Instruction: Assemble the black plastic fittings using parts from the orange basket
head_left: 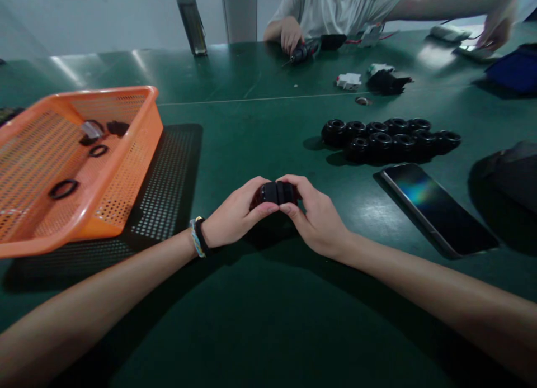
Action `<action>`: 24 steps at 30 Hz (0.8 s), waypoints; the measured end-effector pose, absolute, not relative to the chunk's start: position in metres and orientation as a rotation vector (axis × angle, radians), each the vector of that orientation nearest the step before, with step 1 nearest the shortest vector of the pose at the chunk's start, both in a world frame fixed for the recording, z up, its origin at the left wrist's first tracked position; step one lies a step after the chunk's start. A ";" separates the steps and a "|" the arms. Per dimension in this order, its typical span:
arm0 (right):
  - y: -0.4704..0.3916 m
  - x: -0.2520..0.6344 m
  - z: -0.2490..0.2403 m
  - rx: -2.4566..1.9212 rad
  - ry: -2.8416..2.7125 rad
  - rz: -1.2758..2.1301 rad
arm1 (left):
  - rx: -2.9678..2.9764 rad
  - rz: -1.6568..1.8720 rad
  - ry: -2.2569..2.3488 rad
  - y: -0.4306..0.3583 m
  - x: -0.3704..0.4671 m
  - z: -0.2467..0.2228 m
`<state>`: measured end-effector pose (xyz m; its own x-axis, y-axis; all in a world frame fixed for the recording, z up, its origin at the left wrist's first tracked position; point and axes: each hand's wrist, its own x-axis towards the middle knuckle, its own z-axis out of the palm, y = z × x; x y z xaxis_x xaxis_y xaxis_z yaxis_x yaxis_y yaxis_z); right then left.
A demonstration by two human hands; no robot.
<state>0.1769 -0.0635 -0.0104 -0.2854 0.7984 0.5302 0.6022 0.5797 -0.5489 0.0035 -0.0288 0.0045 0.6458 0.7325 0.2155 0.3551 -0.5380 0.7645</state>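
At the middle of the table, both hands hold a small black round part (271, 193) with a dark gap around its middle. My left hand (232, 217) closes its thumb and fingers round the left end. Round the right end, my right hand (321, 220) is closed the same way. The thumbs almost meet in front, and the fingers hide both ends of the part. Beyond my right hand stand several glossy black round pieces (381, 142) with holes in their tops, grouped in rows.
An orange perforated basket (145, 131) holding black rings (62, 189) stands left. A phone (438, 209) lies right, beside a dark object (516, 173). Across the green table (251, 136), a co-worker's hand (291, 34) rests at a power screwdriver (305, 51). A bottle (191, 22) stands at the back.
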 end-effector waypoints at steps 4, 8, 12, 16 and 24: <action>-0.067 0.173 -0.006 -1.154 -1.945 0.410 | 2.195 0.699 0.835 -0.028 0.003 0.004; -0.070 0.171 -0.002 -1.222 -1.884 0.554 | 2.317 0.740 0.819 -0.026 0.002 0.003; -0.073 0.170 0.001 -1.263 -1.852 0.663 | 2.470 0.770 0.824 -0.023 0.001 0.001; -0.072 0.170 0.001 -1.267 -1.861 0.688 | 2.533 0.775 0.841 -0.021 0.000 0.000; -0.057 0.177 -0.008 -1.105 -1.983 0.361 | 2.204 0.626 0.772 -0.016 -0.002 0.003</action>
<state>0.1770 -0.0567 -0.0078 -0.2806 0.8076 0.5187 0.5732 0.5744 -0.5843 -0.0017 -0.0164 0.0031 0.7041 0.6809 0.2015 0.3378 -0.5708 0.7484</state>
